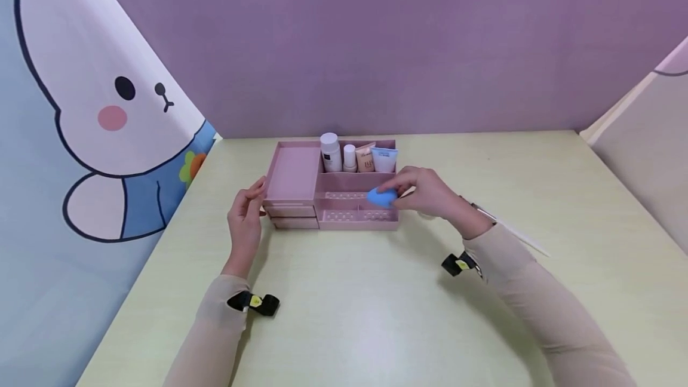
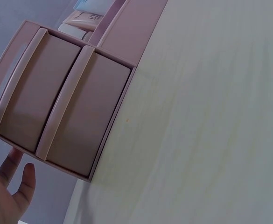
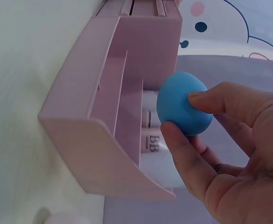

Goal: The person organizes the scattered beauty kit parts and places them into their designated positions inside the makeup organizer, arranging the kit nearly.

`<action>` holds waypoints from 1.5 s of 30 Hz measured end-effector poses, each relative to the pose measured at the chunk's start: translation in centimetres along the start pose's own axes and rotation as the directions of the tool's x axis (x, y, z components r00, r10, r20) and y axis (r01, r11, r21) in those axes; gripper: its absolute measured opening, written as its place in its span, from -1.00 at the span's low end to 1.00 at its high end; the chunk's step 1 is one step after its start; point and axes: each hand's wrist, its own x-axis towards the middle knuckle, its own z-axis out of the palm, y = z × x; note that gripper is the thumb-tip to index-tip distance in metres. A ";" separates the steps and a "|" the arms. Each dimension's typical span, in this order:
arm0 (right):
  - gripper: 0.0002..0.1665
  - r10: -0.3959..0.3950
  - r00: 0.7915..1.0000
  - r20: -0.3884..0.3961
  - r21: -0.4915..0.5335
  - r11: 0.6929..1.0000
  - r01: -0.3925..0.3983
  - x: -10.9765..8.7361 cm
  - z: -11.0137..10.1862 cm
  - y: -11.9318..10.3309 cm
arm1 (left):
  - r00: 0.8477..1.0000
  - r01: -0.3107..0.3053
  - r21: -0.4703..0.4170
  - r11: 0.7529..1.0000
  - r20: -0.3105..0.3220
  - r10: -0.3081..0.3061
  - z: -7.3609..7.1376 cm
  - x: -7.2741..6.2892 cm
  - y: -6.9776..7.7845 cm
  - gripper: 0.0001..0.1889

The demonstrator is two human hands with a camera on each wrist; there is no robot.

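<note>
A pale wood-grain worktop [image 1: 349,321] carries everything, and the largest thing on it is the dusty-pink, box-shaped organizer [image 1: 292,172], apparently thin rigid plastic with two drawers on its left; it would likely feel stiff and fairly light, easily nudged, so the outer side wall is a sensible place to steady it. There the left grip [image 1: 247,220] rests with fingers loosely extended along the left wall, clasping nothing. The right grip [image 1: 427,193] is partly closed, thumb and fingertips pinching a smooth, bright-blue, egg-shaped sponge [image 1: 381,197] above the organizer's lower right compartments. In the back compartment stand a white, capped cylindrical bottle [image 1: 331,157], a flat pale-blue-and-white squeeze tube [image 1: 384,160], a beige squeeze tube [image 1: 365,160] and a short white-capped bottle [image 1: 350,160]; the tubes probably give under pressure, while the bottles look firmer. Smallest of the things to handle, the sponge is probably foam: very light, soft, hardly breakable, with a matt skin unlikely to slip. A light pinch across its rounded body, as now, should suffice; squeezing harder would dent it, and its narrower end, seemingly pointing left, offers less to hold.
</note>
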 end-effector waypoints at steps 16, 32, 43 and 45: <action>-0.64 -0.006 0.999 0.036 0.040 0.999 0.004 2.8 3.4 -0.5 | 1.000 0.008 0.002 1.000 0.009 -0.008 -0.1 0.1 0.0 -0.75; -0.68 0.006 0.986 0.167 -0.084 0.996 0.008 5.1 6.5 0.2 | 1.000 0.012 0.009 1.000 0.006 -0.012 -0.1 -0.1 -0.1 -0.75; -0.70 0.038 0.973 0.229 -0.226 0.974 0.015 6.2 7.3 0.0 | 1.000 0.014 0.010 1.000 0.002 -0.014 0.0 -0.1 0.0 -0.75; -0.71 0.031 0.971 0.237 -0.253 0.967 0.031 6.5 7.3 0.0 | 1.000 0.013 0.011 1.000 0.003 -0.013 0.0 -0.1 0.0 -0.75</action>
